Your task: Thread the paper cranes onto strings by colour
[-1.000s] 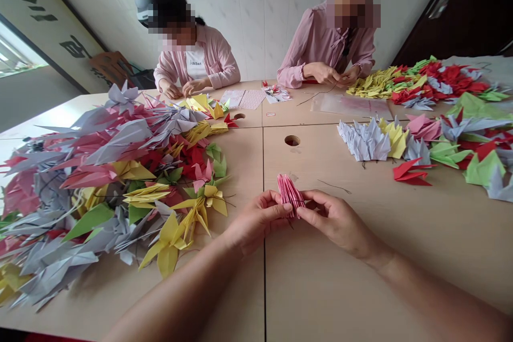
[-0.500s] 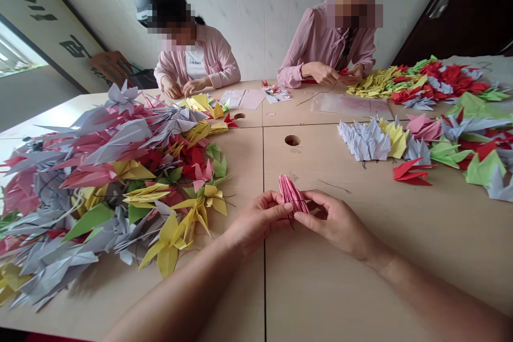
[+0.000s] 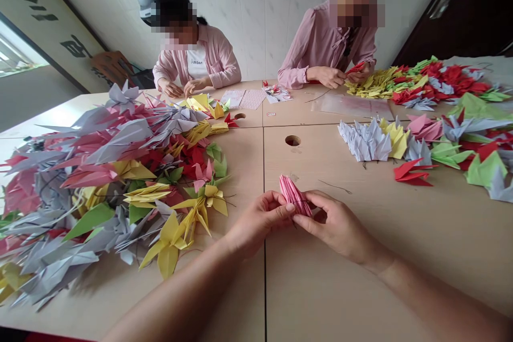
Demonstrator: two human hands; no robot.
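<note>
A folded stack of pink paper pieces [image 3: 294,195] stands between my two hands just above the light wooden table [image 3: 340,278]. My left hand [image 3: 258,220] pinches its lower left side with thumb and fingertips. My right hand [image 3: 339,225] grips its lower right side, fingers curled round it. A thin dark thread [image 3: 334,186] lies on the table just beyond my right hand.
A big heap of folded paper cranes [image 3: 108,171] in grey, pink, yellow, red and green covers the left. More cranes [image 3: 433,139] lie at the right. Two people in pink shirts [image 3: 200,59] [image 3: 324,48] work at the far side. A round cable hole [image 3: 292,140] is mid-table.
The pink stack has tilted a little to the right between my fingers. The far right person's hands have lifted a red piece. My arms stay in place.
</note>
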